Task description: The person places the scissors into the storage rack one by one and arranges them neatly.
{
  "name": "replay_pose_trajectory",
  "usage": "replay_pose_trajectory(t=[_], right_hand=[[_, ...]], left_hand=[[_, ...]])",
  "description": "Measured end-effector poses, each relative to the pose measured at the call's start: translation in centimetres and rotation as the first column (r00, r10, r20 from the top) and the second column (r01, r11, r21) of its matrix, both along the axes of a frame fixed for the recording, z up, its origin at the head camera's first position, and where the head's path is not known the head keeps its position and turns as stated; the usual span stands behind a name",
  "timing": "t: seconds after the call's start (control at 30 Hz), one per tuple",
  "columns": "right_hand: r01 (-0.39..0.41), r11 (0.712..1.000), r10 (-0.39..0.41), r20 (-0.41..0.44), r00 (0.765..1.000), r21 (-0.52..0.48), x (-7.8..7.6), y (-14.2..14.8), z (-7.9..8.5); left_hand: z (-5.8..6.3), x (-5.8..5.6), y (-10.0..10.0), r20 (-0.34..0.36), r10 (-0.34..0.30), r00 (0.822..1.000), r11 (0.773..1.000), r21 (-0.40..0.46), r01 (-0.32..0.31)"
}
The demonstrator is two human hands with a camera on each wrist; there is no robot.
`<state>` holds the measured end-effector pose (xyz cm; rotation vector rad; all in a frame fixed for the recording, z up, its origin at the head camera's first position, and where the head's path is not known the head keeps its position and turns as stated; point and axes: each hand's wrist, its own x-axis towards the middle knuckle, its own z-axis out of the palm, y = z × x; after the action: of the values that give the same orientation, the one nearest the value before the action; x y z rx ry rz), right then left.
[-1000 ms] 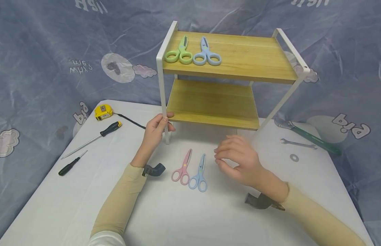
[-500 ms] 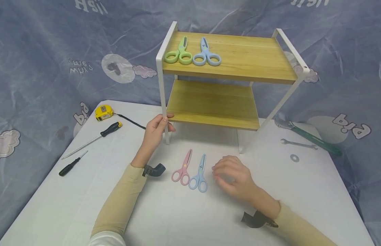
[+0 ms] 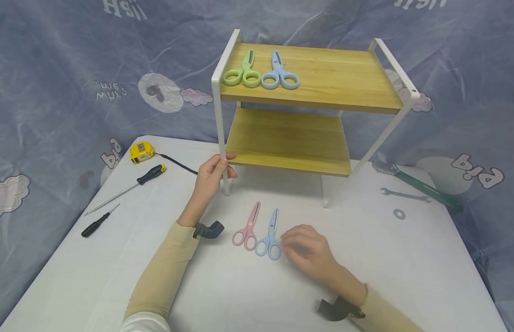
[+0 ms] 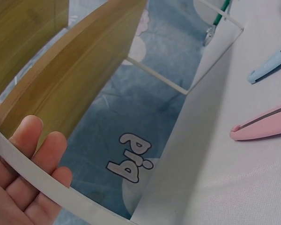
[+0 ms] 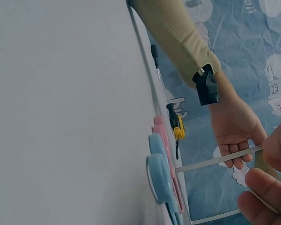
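Beside our empty, loose-fingered right hand (image 3: pixel 310 252), the lower blue scissors (image 3: pixel 271 236) seem light, stiff, best held by their loops (image 3: pixel 275 258); our left hand (image 3: pixel 209 178) grips the white post (image 3: pixel 220 124).

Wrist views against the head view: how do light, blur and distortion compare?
Head view: bright, even light, though the right grip looks slightly blurred; left wrist view: dimmer, a soft shadow on the table, the near post bowed, probably by the lens; right wrist view: dim too, the table greyish.
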<state>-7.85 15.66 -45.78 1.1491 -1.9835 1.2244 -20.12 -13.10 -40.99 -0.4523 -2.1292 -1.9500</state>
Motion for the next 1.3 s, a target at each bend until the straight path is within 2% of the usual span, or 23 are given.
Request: replay_pose_trajectory(t=[0.37, 0.6, 1.07, 1.3], right_hand=[[0.005, 1.0, -0.008, 0.133, 0.991, 0.023, 0.4, 0.0, -1.1], [0.035, 0.993, -0.059, 0.218, 0.974, 0.115, 0.7, 0.0, -1.4], [0.12, 0.951, -0.198, 0.265, 0.944, 0.286, 0.6, 0.2, -2.6], [0.123, 0.929, -0.225, 0.271, 0.936, 0.349, 0.5, 0.3, -2.6]], left_hand=[[0.1, 0.0, 0.1, -0.009, -0.004, 1.0, 1.0, 0.011, 0.004], [-0.1, -0.1, 0.1, -0.008, -0.003, 1.0, 1.0, 0.013, 0.003], [0.0, 0.0, 0.2, -0.02, 0.001, 1.0, 1.0, 0.017, -0.001], [-0.1, -0.1, 0.1, -0.024, 0.0, 1.0, 1.0, 0.023, 0.001]])
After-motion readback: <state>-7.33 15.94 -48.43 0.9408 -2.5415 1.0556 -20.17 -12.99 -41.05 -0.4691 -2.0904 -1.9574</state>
